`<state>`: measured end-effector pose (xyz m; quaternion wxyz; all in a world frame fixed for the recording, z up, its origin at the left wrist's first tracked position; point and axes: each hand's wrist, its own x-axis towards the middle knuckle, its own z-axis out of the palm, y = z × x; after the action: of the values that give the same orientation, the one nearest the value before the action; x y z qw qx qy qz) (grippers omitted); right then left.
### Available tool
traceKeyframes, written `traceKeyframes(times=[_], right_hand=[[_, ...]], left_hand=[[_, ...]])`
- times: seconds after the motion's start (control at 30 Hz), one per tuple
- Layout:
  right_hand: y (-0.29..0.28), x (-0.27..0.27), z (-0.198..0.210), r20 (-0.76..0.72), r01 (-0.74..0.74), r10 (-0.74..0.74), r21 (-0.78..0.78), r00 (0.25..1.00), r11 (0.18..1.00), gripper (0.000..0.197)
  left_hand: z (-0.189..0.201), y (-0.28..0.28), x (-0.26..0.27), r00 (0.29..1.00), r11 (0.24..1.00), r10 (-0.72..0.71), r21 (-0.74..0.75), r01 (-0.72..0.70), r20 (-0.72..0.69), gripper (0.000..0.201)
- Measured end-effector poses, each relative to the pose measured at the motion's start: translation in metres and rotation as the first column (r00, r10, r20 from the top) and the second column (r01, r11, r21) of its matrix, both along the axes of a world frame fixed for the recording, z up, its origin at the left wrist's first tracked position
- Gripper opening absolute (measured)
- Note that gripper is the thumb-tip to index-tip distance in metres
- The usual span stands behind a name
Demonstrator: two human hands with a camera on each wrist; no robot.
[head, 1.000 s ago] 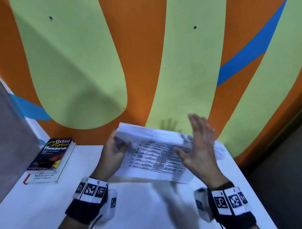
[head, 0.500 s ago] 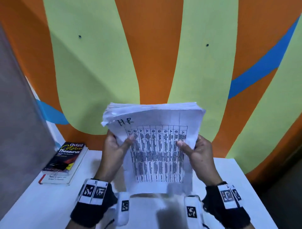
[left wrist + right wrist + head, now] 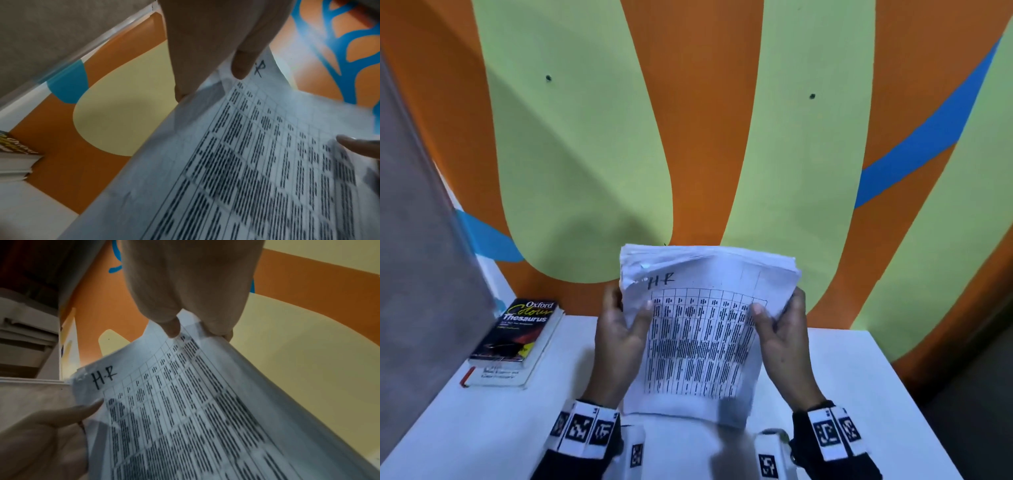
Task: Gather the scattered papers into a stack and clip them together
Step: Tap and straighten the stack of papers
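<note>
A thick stack of white papers [image 3: 702, 342] stands upright on its bottom edge over the white table [image 3: 859, 394]. Its front sheet bears a printed table and the handwritten letters "HR". My left hand [image 3: 619, 335] grips the stack's left side, thumb on the front sheet. On the other side my right hand [image 3: 780, 332] holds it the same way. The wrist views show the paper stack [image 3: 267, 162] and the same paper stack [image 3: 195, 402] close up, each with a thumb pressed on the front. No clip is in view.
Two books [image 3: 517, 339] lie stacked at the table's back left, the top one a black thesaurus. A grey panel [image 3: 421, 274] stands along the left side. The wall [image 3: 705, 137] behind is orange, green and blue. The table's right edge drops to a dark floor.
The stack went from lying tilted over the table to standing upright between both hands. My right hand, open above it a second ago, now grips its right side.
</note>
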<state>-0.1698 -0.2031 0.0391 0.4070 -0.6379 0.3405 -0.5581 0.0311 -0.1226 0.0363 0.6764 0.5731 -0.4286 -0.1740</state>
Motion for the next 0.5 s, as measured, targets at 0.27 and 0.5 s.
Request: traceKeyframes(times=[0.27, 0.5], right_hand=[[0.007, 0.003, -0.014, -0.043, -0.016, 0.017, 0.018, 0.999, 1.0, 0.021], [0.02, 0.027, 0.038, -0.024, 0.054, -0.061, -0.231, 0.998, 0.971, 0.012]], left_hand=[[-0.003, 0.008, 0.014, 0.986, 0.99, -0.117, 0.065, 0.125, -0.12, 0.027], [0.053, 0.02, 0.021, 1.0, 0.986, 0.001, -0.168, 0.0, 0.005, 0.028]])
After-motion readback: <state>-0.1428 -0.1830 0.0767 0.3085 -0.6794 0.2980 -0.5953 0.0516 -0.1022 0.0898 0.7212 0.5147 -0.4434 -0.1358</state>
